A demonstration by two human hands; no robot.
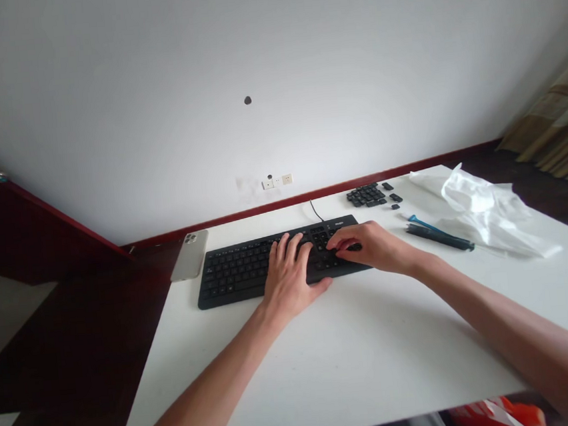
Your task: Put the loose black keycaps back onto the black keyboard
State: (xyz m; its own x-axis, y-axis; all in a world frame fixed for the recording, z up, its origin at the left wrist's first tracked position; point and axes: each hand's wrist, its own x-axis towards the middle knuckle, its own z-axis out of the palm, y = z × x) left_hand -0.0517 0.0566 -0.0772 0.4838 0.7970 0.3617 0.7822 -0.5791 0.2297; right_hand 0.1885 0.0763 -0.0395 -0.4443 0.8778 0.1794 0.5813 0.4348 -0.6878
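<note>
A black keyboard (239,269) lies flat on the white table, its cable (316,210) running off the back. Fingers spread, my left hand (290,273) rests on the right-middle part of the keys, with its thumb near the front edge. Over the number pad at the right end, my right hand (368,248) has its thumb and fingertips drawn together in a pinch. Whatever lies between those fingertips is too small and covered to make out. Loose black keycaps (367,195) sit grouped behind the keyboard to the right.
A phone (190,255) lies face down at the table's (329,369) left edge. To the right are a blue-handled tool (423,222), a dark brush-like strip (440,237) and a crumpled white plastic bag (489,206). A wall with sockets (277,182) stands behind.
</note>
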